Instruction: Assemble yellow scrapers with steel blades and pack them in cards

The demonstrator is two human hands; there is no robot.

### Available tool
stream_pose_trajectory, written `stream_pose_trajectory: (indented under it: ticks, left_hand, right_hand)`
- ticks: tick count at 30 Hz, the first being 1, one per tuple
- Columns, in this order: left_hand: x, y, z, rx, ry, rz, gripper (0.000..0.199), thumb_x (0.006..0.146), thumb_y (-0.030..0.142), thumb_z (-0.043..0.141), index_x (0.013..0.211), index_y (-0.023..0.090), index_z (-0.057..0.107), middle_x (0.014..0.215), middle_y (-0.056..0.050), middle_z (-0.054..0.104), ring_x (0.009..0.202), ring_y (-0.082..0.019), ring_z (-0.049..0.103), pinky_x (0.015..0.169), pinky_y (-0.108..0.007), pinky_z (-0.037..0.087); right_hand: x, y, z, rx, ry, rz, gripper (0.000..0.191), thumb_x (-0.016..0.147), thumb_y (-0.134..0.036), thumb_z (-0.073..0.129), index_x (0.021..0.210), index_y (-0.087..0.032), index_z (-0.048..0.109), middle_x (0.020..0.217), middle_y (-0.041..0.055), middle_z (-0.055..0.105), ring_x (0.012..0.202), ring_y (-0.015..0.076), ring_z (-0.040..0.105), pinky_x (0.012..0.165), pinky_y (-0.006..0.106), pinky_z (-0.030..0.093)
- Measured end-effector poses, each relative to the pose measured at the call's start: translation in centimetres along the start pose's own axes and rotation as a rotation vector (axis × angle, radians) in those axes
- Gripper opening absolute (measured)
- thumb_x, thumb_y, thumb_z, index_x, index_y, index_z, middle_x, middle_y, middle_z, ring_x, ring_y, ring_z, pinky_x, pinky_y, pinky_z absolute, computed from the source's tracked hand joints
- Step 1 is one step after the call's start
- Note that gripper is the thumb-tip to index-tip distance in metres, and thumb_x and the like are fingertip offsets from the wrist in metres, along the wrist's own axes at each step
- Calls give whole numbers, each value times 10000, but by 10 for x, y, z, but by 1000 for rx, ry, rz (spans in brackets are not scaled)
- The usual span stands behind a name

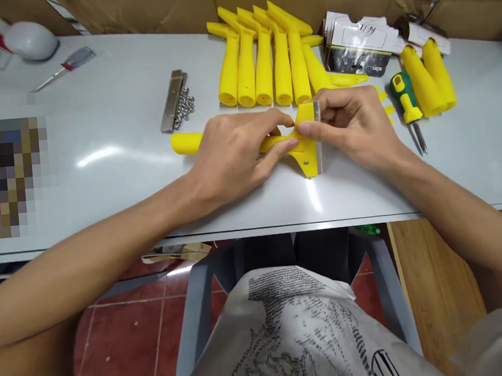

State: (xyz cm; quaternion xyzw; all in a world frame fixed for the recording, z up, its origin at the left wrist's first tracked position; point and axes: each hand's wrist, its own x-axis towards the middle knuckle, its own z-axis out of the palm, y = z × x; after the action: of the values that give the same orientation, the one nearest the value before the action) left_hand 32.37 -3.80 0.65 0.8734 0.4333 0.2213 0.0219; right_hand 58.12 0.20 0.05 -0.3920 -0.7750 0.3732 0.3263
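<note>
1. One yellow scraper (306, 142) in work, close to the front edge of the table (116, 193), handle to the left, head to the right.
2. Gripping handle and neck with the left hand (239, 148), index finger and thumb on opposite sides.
3. Pinching the far end of the head with the right hand (354, 122), thumb on the face, fingers curled around the edge.
4. Done, as far as visible: thin strip (319, 148) along the head's edge, one screw (306, 162) in the near part of the head.
5. Cannot tell: any second screw under the right thumb; tightness of the strip.
6. Left, judging by stock: stacked metal strips (173, 101) with loose screws (185, 107) just beside, plus a row of yellow handles (263, 65) farther back, apparently unfitted.
7. Green-and-yellow screwdriver (407, 97) lying right of the right hand, out of grip.
</note>
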Motion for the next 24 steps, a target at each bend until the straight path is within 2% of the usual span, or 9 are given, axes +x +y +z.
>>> stream_pose_trajectory:
  ticks: [3,6,8,10,12,14,16,19,24]
  left_hand:
    - [0,0,-1,7,-13,12,442,1290,512,465,1366,296,842,1206,-74,903,1090,-287,860,920,-433,627]
    - [0,-3,2,-15,40,33,481,1294,542,470,1325,265,863,1165,-68,908,1014,-264,850,864,-422,603]
    - [-1,-5,4,-29,65,44,467,1287,541,496,1296,259,868,1126,-56,908,953,-249,832,826,-416,586]
    - [-1,-6,5,-36,56,24,444,1288,518,505,1278,264,868,1118,-51,904,941,-243,817,831,-416,587]
    - [0,-6,4,-44,22,-8,443,1295,499,497,1283,255,867,1126,-56,895,962,-246,806,874,-422,603]
    - [1,-5,1,-53,-20,-26,460,1301,492,485,1291,236,867,1128,-68,880,988,-251,796,931,-433,624]
    - [2,-3,-3,-63,-53,-17,457,1290,498,521,1323,202,868,1145,-93,869,1016,-265,796,976,-447,645]
    - [2,-2,-7,-60,-99,-34,413,1265,418,563,1444,171,841,1237,-128,860,1125,-295,809,1068,-466,660]
    - [1,-8,-1,-61,-69,-27,365,1206,344,622,1473,236,848,1249,-86,855,1156,-310,835,1098,-477,670]
  right_hand:
    - [1,-10,-2,10,48,-3,746,911,-985,784,814,-265,614,884,54,636,896,248,613,838,468,625]
    - [3,-12,-5,49,23,19,762,863,-956,864,748,-254,589,799,32,557,839,223,562,830,458,604]
    - [3,-8,-9,98,-16,47,705,866,-908,906,764,-255,662,801,35,619,860,231,602,855,467,627]
    - [2,-3,-17,173,-19,55,557,906,-805,946,874,-269,801,943,56,775,947,256,705,950,498,676]
    - [-1,1,-26,258,89,-3,378,936,-650,998,1008,-292,902,1087,71,854,992,265,783,1039,518,701]
    - [-3,2,-34,303,228,-81,246,929,-493,1045,1054,-309,940,1086,68,877,977,268,828,1056,515,717]
    - [-5,1,-36,321,310,-124,201,909,-415,1070,1034,-314,949,1009,52,882,936,267,849,1009,499,740]
    - [-6,-5,-33,340,284,-144,255,844,-411,1113,1023,-338,945,983,18,882,875,257,859,899,473,769]
    - [-1,-6,-25,325,290,-153,399,718,-434,1173,1018,-395,915,921,-7,817,869,267,833,793,470,760]
